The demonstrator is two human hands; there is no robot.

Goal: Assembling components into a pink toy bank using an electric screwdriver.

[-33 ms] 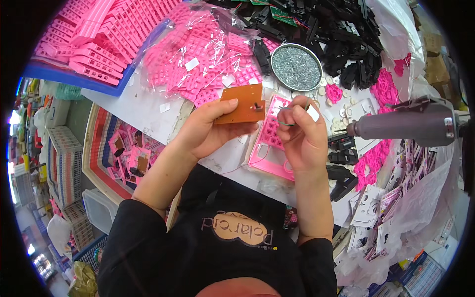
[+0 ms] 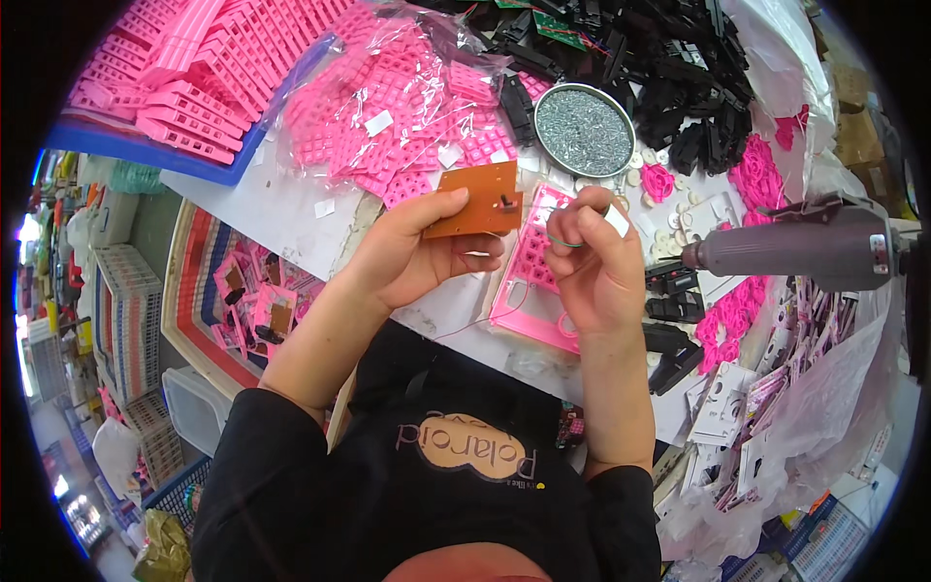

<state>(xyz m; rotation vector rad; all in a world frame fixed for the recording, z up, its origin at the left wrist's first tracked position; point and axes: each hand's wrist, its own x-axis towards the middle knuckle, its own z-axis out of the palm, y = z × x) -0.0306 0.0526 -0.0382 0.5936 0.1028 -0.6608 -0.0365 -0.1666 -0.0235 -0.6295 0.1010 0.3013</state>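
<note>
My left hand (image 2: pixel 422 247) grips a brown circuit board (image 2: pixel 473 199), thumb on its face, fingers underneath. A small black part sits near the board's right edge. To its right, my right hand (image 2: pixel 596 257) is closed in a pinch on a thin green wire (image 2: pixel 564 242); the wire's far end is hard to follow. A small white patch (image 2: pixel 617 221) shows at its fingertips; I cannot tell what it is. Between and below the hands, a pink plastic casing (image 2: pixel 536 328) with a button grid lies on the table. A thin red wire (image 2: pixel 465 332) curves beside it.
A round tin of small screws (image 2: pixel 583 131) stands ahead. Bagged pink keypads (image 2: pixel 378 116) and a blue crate (image 2: pixel 194 175) of pink parts lie left. Black parts (image 2: pixel 679 87) heap at far right. A grey power screwdriver (image 2: pixel 790 254) juts in from the right, near pink cords (image 2: pixel 761 184).
The board has shifted slightly right and tilted, and my left fingers have curled more beneath it. My right hand has barely moved.
</note>
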